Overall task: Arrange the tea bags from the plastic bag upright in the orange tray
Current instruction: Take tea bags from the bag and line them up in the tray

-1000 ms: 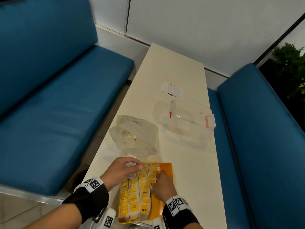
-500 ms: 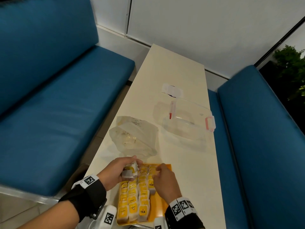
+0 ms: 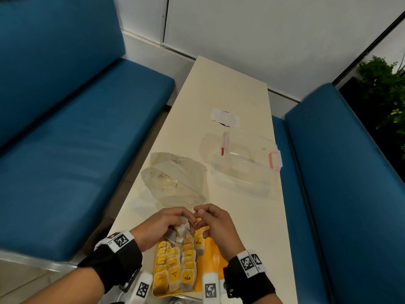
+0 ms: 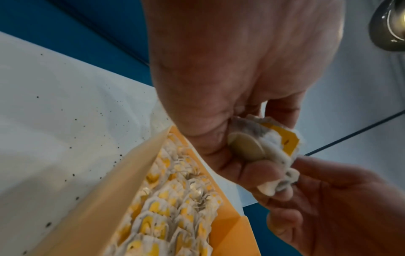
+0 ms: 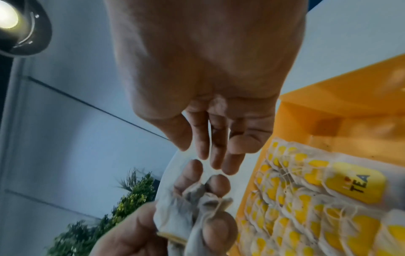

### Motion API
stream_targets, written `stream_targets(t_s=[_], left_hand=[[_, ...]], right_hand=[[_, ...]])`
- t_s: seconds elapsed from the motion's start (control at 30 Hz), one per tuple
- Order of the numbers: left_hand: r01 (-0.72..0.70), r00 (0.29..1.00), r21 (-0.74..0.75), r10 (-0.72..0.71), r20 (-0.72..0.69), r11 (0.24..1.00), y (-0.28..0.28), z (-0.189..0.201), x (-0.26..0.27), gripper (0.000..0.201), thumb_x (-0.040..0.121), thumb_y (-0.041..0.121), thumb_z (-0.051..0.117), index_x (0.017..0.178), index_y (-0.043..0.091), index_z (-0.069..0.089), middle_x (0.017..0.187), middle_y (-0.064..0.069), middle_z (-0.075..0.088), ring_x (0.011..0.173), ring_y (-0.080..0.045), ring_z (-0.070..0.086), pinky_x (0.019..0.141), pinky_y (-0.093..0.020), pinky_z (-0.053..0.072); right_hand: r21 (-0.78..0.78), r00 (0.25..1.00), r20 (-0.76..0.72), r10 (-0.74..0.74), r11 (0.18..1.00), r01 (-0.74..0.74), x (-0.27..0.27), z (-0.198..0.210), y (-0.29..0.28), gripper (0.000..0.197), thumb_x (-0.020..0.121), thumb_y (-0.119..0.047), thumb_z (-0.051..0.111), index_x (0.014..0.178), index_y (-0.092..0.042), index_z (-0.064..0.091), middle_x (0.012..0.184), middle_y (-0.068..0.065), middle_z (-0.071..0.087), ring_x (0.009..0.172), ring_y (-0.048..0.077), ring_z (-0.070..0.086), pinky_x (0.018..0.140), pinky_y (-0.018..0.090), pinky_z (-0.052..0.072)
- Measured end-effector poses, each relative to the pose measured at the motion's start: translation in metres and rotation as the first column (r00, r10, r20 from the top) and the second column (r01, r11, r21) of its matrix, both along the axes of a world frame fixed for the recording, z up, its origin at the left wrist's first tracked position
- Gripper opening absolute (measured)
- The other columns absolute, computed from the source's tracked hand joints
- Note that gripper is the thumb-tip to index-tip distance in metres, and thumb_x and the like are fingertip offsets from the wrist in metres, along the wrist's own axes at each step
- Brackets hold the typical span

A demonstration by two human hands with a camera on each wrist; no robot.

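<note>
The orange tray (image 3: 213, 255) lies at the table's near edge with rows of yellow-tagged tea bags (image 3: 175, 266) standing upright in its left part; its right strip is bare. Above the tray's far end my left hand (image 3: 183, 223) grips a small bunch of tea bags (image 3: 180, 232), seen close in the left wrist view (image 4: 269, 147) and the right wrist view (image 5: 190, 213). My right hand (image 3: 200, 222) hovers right beside it, its fingers (image 5: 219, 147) loosely extended toward the bunch and holding nothing. The crumpled plastic bag (image 3: 175, 178) lies just beyond the hands.
A clear lidded container (image 3: 245, 159) with pink clasps sits right of the bag, and a white paper label (image 3: 224, 116) lies farther back. Blue benches flank the narrow table on the left (image 3: 76, 150) and right (image 3: 350, 172). A plant (image 3: 385, 88) stands at far right.
My left hand has lifted the bunch of tea bags off the tray's far-left corner. My right hand has left the rows in the tray and risen to meet it.
</note>
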State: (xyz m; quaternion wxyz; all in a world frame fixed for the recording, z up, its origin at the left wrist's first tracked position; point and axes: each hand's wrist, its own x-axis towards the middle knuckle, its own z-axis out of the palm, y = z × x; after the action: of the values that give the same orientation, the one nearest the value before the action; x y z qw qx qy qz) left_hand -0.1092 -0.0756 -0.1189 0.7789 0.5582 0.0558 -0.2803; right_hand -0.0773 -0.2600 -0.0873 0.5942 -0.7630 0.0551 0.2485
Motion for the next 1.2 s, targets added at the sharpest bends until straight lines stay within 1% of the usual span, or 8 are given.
stream_targets(t_s=[0.13, 0.27, 0.4, 0.5, 0.63, 0.77, 0.93, 1.2], left_hand=[[0.026, 1.000, -0.079, -0.025, 0.019, 0.997, -0.005, 0.001, -0.002, 0.049, 0.089, 0.003, 0.048, 0.134, 0.022, 0.056, 0.104, -0.026, 0.070, 0.095, -0.034, 0.068, 0.079, -0.043, 0.056], [0.017, 1.000, -0.024, -0.017, -0.007, 1.000, -0.010, 0.002, -0.005, 0.063, 0.081, 0.011, 0.055, 0.135, 0.042, 0.048, 0.111, -0.022, 0.071, 0.096, -0.035, 0.069, 0.073, -0.038, 0.055], [0.025, 0.999, 0.074, -0.027, 0.022, 0.997, -0.010, -0.001, -0.005, 0.063, 0.083, 0.021, 0.063, 0.136, 0.049, 0.044, 0.121, -0.011, 0.070, 0.100, -0.026, 0.069, 0.074, -0.034, 0.053], [0.016, 1.000, 0.061, -0.017, 0.023, 0.998, -0.011, 0.004, -0.008, 0.051, 0.097, 0.019, 0.063, 0.137, 0.044, 0.044, 0.111, -0.009, 0.075, 0.091, -0.025, 0.073, 0.067, -0.029, 0.055], [-0.058, 0.998, 0.021, 0.058, -0.002, 0.998, -0.010, 0.003, -0.008, 0.032, 0.098, 0.019, 0.063, 0.130, 0.022, 0.060, 0.108, -0.023, 0.073, 0.099, -0.036, 0.071, 0.081, -0.042, 0.057], [-0.122, 0.990, -0.017, 0.120, -0.077, 0.992, -0.008, -0.001, -0.008, 0.024, 0.097, 0.015, 0.063, 0.115, 0.000, 0.068, 0.104, -0.029, 0.071, 0.088, -0.032, 0.071, 0.076, -0.037, 0.058], [-0.138, 0.975, -0.096, 0.118, -0.187, 0.986, -0.006, -0.003, -0.008, 0.023, 0.100, 0.012, 0.055, 0.112, -0.005, 0.064, 0.090, -0.026, 0.067, 0.060, -0.026, 0.063, 0.051, -0.027, 0.052], [-0.116, 0.971, -0.126, 0.085, -0.225, 0.985, -0.006, -0.002, -0.007, 0.033, 0.099, 0.026, 0.057, 0.113, -0.002, 0.069, 0.094, -0.021, 0.069, 0.064, -0.025, 0.064, 0.057, -0.028, 0.052]], right_hand=[[0.060, 0.998, -0.066, -0.003, 0.998, 0.007, 0.001, 0.002, 0.001, 0.021, 0.092, -0.002, 0.056, 0.108, -0.009, 0.069, 0.087, 0.010, 0.071, 0.071, 0.024, 0.064, 0.052, 0.026, 0.043], [0.020, 0.999, -0.030, -0.027, 0.999, 0.028, -0.001, -0.001, 0.001, 0.033, 0.084, 0.000, 0.062, 0.113, -0.016, 0.061, 0.102, 0.010, 0.071, 0.073, 0.020, 0.067, 0.055, 0.030, 0.046], [-0.014, 0.999, 0.001, 0.048, 0.999, -0.048, -0.004, -0.001, 0.000, 0.023, 0.086, -0.008, 0.071, 0.108, -0.014, 0.067, 0.088, 0.010, 0.072, 0.072, 0.016, 0.066, 0.057, 0.024, 0.046], [-0.041, 0.999, 0.045, 0.023, 0.999, -0.021, -0.004, -0.002, -0.001, 0.018, 0.084, 0.001, 0.069, 0.097, -0.010, 0.071, 0.078, 0.007, 0.067, 0.066, 0.013, 0.064, 0.055, 0.017, 0.046], [0.008, 0.996, 0.082, -0.045, 0.999, 0.045, -0.003, -0.001, -0.005, 0.018, 0.084, 0.006, 0.066, 0.098, -0.004, 0.064, 0.072, 0.006, 0.061, 0.060, 0.020, 0.063, 0.051, 0.027, 0.044], [0.047, 0.991, 0.118, -0.056, 0.998, 0.051, -0.002, 0.008, -0.006, 0.026, 0.085, 0.009, 0.063, 0.105, -0.008, 0.062, 0.075, 0.006, 0.058, 0.057, 0.024, 0.063, 0.049, 0.029, 0.045], [0.014, 0.985, 0.145, 0.098, 0.995, -0.101, -0.003, 0.012, -0.009, 0.044, 0.081, 0.019, 0.049, 0.105, -0.012, 0.071, 0.077, -0.001, 0.066, 0.066, 0.024, 0.067, 0.055, 0.030, 0.050], [-0.278, 0.880, 0.416, 0.229, 0.953, -0.117, 0.001, 0.017, -0.017, 0.023, 0.081, -0.002, 0.075, 0.081, -0.025, 0.076, 0.093, -0.004, 0.061, 0.087, 0.007, 0.062, 0.071, 0.013, 0.046]])
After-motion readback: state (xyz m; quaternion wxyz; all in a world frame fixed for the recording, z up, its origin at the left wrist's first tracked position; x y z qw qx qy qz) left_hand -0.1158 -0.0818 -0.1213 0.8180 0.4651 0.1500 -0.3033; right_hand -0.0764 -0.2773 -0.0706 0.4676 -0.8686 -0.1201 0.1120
